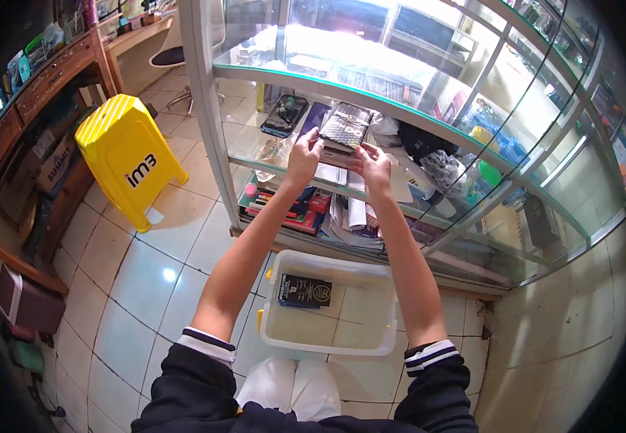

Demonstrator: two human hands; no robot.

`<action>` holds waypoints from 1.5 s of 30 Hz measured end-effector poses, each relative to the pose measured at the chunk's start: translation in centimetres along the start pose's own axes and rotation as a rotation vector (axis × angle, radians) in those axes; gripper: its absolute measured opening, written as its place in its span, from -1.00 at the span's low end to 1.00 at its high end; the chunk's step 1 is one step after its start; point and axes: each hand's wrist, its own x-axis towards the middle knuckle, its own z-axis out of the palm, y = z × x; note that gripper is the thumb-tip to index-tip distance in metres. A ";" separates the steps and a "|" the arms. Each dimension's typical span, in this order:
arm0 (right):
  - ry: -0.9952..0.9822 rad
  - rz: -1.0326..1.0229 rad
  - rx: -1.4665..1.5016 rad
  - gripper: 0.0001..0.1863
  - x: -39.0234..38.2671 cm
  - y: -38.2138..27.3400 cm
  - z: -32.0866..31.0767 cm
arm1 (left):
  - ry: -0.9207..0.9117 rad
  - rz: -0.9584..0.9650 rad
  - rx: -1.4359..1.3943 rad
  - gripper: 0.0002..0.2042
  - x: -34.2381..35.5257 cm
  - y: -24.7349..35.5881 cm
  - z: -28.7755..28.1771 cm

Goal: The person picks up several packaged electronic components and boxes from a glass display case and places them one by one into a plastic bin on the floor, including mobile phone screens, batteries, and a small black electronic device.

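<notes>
Both my arms reach into the glass display cabinet (298, 74), over one of its shelves. A stack of flat packages (347, 124) lies between my hands, its top one black and silver-white with a printed pattern. My left hand (303, 157) grips the stack's near left side, fingers curled. At the near right corner, my right hand (374, 169) closes on it with thumb and fingers. A dark purple flat piece (314, 119) shows just beyond my left fingers. Left of that lies a black tray-like case (285, 115) with small items. The stack's underside is hidden.
A clear plastic bin (327, 349) stands on the tiles below my arms, holding a black flat box (304, 291). Crumpled plastic bags (446, 173) fill the shelf's right side. Papers and red boxes (313, 209) crowd the lower shelf. A yellow stool (129, 155) stands at left.
</notes>
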 end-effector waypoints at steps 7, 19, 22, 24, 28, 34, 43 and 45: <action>0.130 -0.093 0.043 -0.73 0.8 -0.1 -0.3 | 0.041 0.012 -0.106 -0.69 -1.4 1.5 1.1; -0.147 0.060 0.070 -0.73 -15.1 -2.0 -5.4 | -0.087 -0.252 -0.441 -0.54 -12.4 4.4 -2.0; -0.057 0.154 0.113 -0.75 -18.7 -0.1 -6.2 | -0.051 -0.283 -0.444 -0.63 -16.7 3.2 -1.8; 0.016 0.266 0.171 -0.75 -20.9 2.5 -5.8 | 0.026 -0.417 -0.413 -0.65 -20.3 2.0 -1.7; 0.020 0.450 0.154 -0.71 -24.4 9.4 -7.7 | 0.148 -0.607 -0.390 -0.68 -27.1 -3.9 0.1; -0.072 0.605 -0.227 -0.75 -24.8 21.3 -13.4 | 0.140 -1.331 -0.737 -0.74 -31.3 -12.4 0.6; -0.022 0.425 -0.923 -0.58 -20.5 31.6 -12.4 | 0.516 -1.553 -0.672 -0.74 -30.0 -20.1 2.9; -0.090 0.441 -1.006 -0.50 -19.8 32.2 -11.5 | 0.564 -1.546 -0.683 -0.76 -30.2 -21.3 2.7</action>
